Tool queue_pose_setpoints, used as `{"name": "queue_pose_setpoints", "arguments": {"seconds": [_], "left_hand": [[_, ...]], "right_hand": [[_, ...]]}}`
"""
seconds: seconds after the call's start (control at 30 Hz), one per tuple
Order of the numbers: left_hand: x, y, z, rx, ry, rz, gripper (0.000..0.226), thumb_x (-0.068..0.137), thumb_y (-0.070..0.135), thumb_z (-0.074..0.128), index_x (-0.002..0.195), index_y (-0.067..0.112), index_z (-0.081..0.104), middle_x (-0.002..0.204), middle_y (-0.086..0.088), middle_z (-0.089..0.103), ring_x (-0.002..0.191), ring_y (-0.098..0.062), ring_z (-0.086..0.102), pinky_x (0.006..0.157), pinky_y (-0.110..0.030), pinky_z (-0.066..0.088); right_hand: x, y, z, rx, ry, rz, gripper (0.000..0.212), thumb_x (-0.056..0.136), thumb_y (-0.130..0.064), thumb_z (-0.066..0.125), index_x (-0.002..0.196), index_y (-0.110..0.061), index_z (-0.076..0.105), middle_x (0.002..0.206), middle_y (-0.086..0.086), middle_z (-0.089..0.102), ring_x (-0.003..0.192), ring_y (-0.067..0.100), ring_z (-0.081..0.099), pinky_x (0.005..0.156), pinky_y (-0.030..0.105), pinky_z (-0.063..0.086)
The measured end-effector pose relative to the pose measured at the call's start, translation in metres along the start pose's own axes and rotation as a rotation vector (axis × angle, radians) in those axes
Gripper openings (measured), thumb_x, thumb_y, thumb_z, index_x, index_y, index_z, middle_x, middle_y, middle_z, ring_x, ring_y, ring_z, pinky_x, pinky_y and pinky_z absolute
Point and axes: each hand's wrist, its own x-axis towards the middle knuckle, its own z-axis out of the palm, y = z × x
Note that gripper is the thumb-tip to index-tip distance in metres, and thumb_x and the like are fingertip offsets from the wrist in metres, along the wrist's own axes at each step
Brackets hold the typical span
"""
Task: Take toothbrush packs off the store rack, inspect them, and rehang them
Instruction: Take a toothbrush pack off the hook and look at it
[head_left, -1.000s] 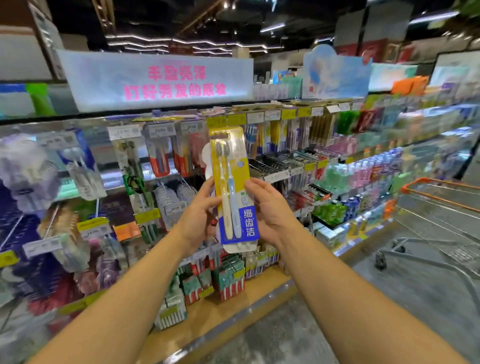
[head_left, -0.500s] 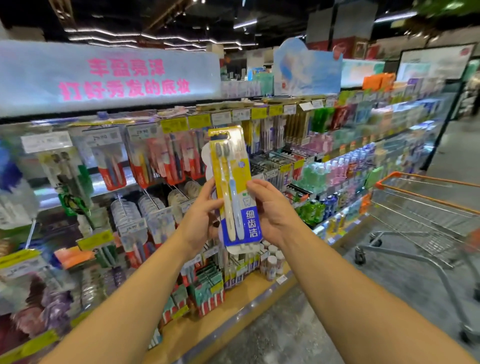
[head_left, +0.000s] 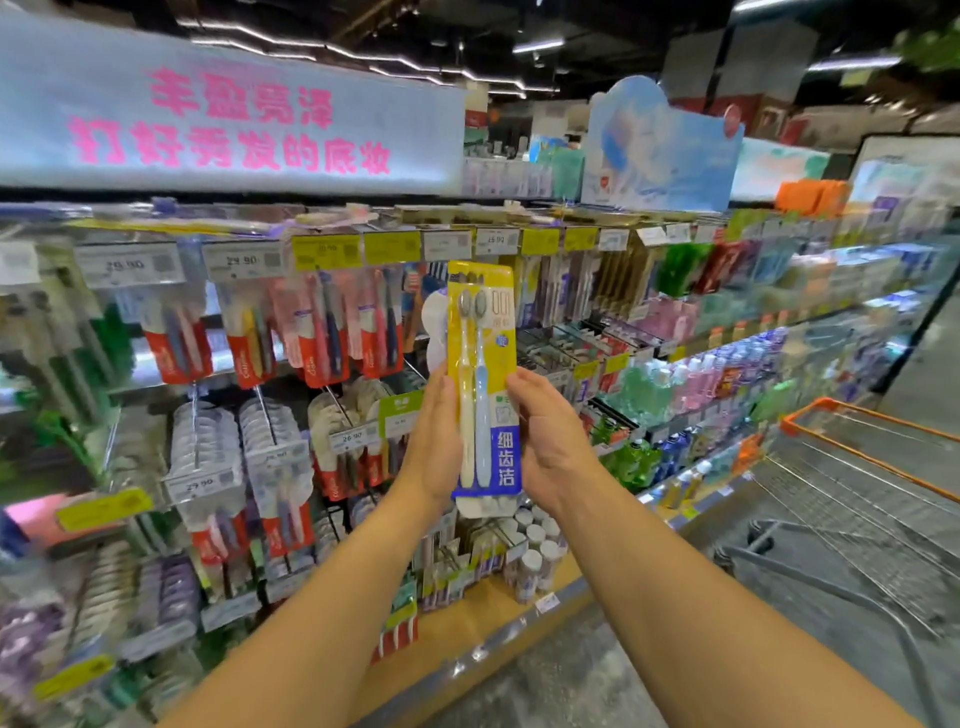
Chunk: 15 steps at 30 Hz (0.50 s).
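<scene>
Far left, the store rack (head_left: 218, 364) is smeared by motion blur; its hanging packs and price tags are barely legible. At centre, the left hand (head_left: 434, 447) grips the toothbrush pack (head_left: 483, 384) along its left edge, fingers hidden behind the card. The pack stands upright before the rack, long axis vertical, brush heads up. The right hand (head_left: 550, 441) grips its right edge, fingers likewise concealed. Far right, a shopping cart (head_left: 857, 467) is cut off by the frame.

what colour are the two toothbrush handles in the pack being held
In the head view, the toothbrush pack holds one pale yellow handle and one light blue.
</scene>
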Motion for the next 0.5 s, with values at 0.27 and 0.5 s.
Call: {"name": "queue_pose_setpoints", "arguments": {"seconds": [0.27, 0.5], "left_hand": [[0.037, -0.027, 0.045, -0.028, 0.013, -0.067, 0.03, 0.109, 0.045, 0.034, 0.136, 0.049, 0.047, 0.142, 0.009, 0.059, 0.131, -0.014, 0.058, 0.111, -0.049, 0.047], [0.055, -0.041, 0.108, -0.014, 0.13, -0.04, 0.035, 0.108, 0.042, 0.037, 0.139, 0.035, 0.052, 0.13, 0.009, 0.066, 0.111, -0.002, 0.068, 0.091, -0.029, 0.056]], "right_hand": [[0.04, -0.021, -0.042, -0.132, -0.09, -0.038, 0.025, 0.094, -0.019, 0.072, 0.114, -0.009, 0.062, 0.102, 0.014, 0.076, 0.085, 0.032, 0.075, 0.079, 0.047, 0.062], [0.073, -0.063, -0.095, -0.159, -0.168, -0.014, 0.019, 0.093, -0.01, 0.071, 0.111, -0.005, 0.068, 0.105, 0.02, 0.076, 0.085, 0.032, 0.076, 0.076, 0.046, 0.064]]}}
